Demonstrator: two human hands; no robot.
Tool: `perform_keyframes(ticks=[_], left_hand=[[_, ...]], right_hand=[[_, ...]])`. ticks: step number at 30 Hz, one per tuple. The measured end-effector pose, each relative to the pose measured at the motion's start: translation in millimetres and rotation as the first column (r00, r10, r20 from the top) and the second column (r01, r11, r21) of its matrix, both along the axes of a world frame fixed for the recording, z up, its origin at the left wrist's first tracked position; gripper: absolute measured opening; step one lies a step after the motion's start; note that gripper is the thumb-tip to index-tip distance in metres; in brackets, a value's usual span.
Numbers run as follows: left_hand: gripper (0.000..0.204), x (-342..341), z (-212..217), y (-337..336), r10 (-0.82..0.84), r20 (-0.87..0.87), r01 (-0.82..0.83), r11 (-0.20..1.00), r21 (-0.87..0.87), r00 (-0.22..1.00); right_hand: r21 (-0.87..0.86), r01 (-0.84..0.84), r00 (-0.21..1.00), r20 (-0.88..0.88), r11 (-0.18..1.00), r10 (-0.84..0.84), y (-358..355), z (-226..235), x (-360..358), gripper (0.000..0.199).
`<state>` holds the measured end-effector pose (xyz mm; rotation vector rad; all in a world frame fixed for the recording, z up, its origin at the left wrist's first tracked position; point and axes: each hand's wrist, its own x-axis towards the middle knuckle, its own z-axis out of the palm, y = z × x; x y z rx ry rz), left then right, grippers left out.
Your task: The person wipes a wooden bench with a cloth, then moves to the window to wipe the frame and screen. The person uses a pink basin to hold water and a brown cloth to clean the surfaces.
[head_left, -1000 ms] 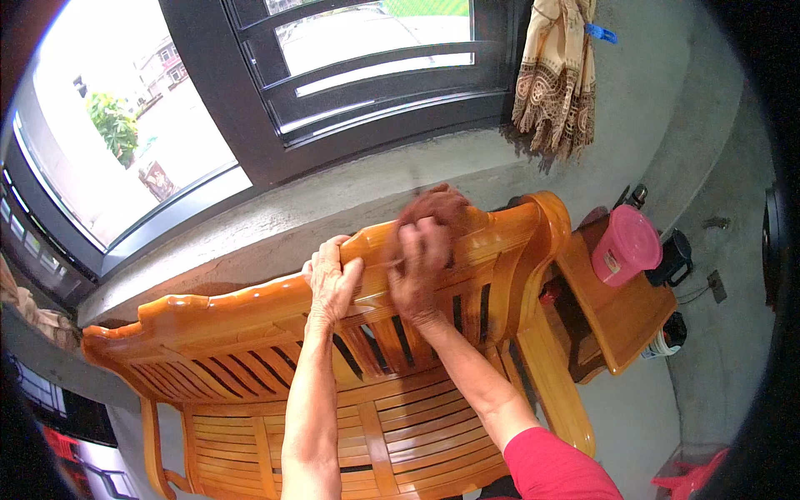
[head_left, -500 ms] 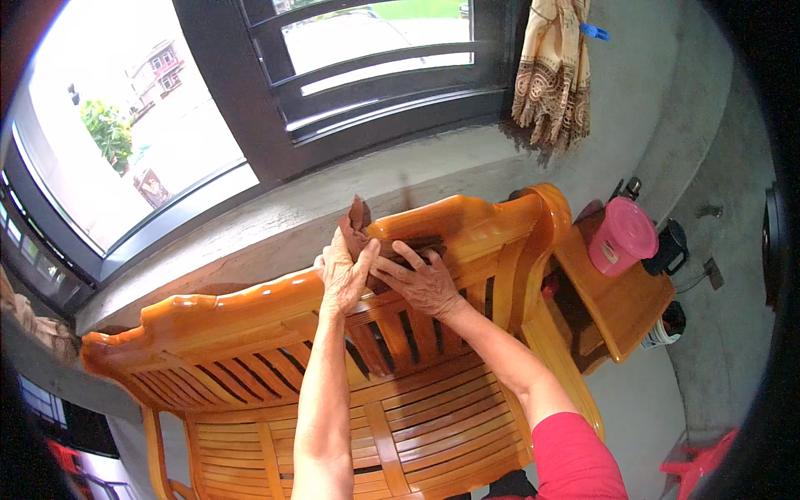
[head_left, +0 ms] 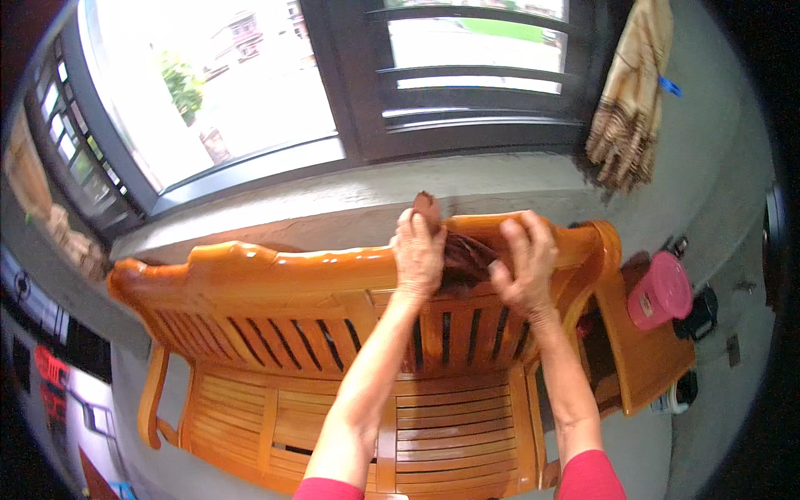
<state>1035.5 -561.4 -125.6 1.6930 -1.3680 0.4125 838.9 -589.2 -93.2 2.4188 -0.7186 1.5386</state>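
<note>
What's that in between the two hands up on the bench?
A crumpled brown cloth is between the left hand and the right hand, against the upper backrest. The head view shows it.

left sleeve (head_left: pixel 331 489): crimson | right sleeve (head_left: pixel 590 477): crimson | forearms (head_left: pixel 367 392): bare | fingers (head_left: pixel 518 242): bare

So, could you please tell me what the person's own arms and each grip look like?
The left grip and right grip are bare human hands, with no gloves, rings or watch that I can make out, though the right one is blurred. The forearms are uncovered, without visible markings. Plain pinkish-red sleeves show at the lower edge.
</note>
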Motion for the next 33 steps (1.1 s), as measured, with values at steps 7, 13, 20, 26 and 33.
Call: perform_keyframes(ticks=[7,13,20,26,33], left_hand=[[0.017,-18,17,-3,-0.078,-0.068,0.070,0.992,-0.103,0.995],[0.012,58,-10,7,0.409,0.126,-0.427,0.876,0.223,0.904],[0.031,113,6,33,0.610,0.193,-0.630,0.774,0.065,0.769],[0.022,102,-17,42,0.322,0.308,-0.349,0.937,0.036,0.895],[0.067,97,3,79,-0.033,0.548,-0.122,0.962,0.243,0.836]], right_hand=[[0.093,0.350,0.884,-0.361,0.932,-0.296,-34,-18,4,0.060],[0.099,0.343,0.889,-0.356,0.934,-0.288,-36,-22,10,0.065],[0.049,0.339,0.902,-0.302,0.940,-0.310,-38,-22,0,0.064],[0.169,0.150,0.951,-0.294,0.974,-0.095,88,-105,-51,0.052],[0.839,0.542,0.646,-0.386,-0.040,0.658,406,-309,-265,0.051]])
